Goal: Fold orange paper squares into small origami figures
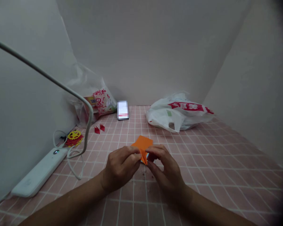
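Note:
A partly folded sheet of orange origami paper is held just above the pink checked tabletop, in the middle of the view. Its far end is flat and broad, while the near end narrows to a folded point with creased flaps. My left hand pinches the paper's left edge, fingers curled. On the right side, my right hand grips the near point and the flap between thumb and fingers. The fingertips hide part of the folds.
Two small red folded paper pieces lie left of centre. A phone stands behind, between a plastic bag and another white bag. At left are a white power strip, yellow and red cutouts and a bent cable.

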Motion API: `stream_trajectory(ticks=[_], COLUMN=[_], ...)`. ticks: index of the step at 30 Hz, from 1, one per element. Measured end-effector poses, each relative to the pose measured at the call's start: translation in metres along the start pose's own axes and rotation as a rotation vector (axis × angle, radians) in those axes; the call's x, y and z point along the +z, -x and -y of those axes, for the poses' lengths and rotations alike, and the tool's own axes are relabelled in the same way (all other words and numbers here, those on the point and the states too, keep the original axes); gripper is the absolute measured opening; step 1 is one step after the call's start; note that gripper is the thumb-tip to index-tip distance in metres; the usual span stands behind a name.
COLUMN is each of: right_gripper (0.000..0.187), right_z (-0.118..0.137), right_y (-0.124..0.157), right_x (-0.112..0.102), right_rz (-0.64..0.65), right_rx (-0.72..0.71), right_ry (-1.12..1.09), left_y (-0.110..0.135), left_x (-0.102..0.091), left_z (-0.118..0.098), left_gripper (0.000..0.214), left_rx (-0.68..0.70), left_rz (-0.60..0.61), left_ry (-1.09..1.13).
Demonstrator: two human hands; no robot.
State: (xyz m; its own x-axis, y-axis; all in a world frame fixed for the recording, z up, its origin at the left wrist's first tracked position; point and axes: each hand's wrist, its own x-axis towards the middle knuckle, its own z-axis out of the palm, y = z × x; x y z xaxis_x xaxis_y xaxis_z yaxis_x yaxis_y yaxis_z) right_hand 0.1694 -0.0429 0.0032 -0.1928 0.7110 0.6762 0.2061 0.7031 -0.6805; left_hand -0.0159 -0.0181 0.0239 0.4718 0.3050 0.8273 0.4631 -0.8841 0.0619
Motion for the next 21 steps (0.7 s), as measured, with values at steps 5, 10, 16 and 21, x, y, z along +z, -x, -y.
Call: stream_trajectory(ticks=[5,10,16,21], right_gripper=[0.031,0.034,0.028,0.025], right_z=[-0.0002,-0.0021,-0.0048,-0.0036], right_y=[0.0,0.0,-0.0011,-0.0019], right_x=[0.0009,0.0029,0.0039,0.0026], right_rz=[-0.005,0.003,0.007,0.013], right_rx=[0.02,0.001,0.02,0.035], right_ry=[-0.009,0.003,0.039,0.025], left_y=[0.0007,0.0014,0.003,0.0031], left_x=[0.0026,0.0054,0.0058,0.0075], left_z=[-0.0009,-0.0017,-0.0023,-0.0019], left_gripper=[0.018,0.021,0.02,0.02], left_rx=[-0.027,-0.059,-0.152,-0.253], left_rz=[0.003,0.015,0.044,0.04], left_ry=[0.002,0.104,0.221,0.371])
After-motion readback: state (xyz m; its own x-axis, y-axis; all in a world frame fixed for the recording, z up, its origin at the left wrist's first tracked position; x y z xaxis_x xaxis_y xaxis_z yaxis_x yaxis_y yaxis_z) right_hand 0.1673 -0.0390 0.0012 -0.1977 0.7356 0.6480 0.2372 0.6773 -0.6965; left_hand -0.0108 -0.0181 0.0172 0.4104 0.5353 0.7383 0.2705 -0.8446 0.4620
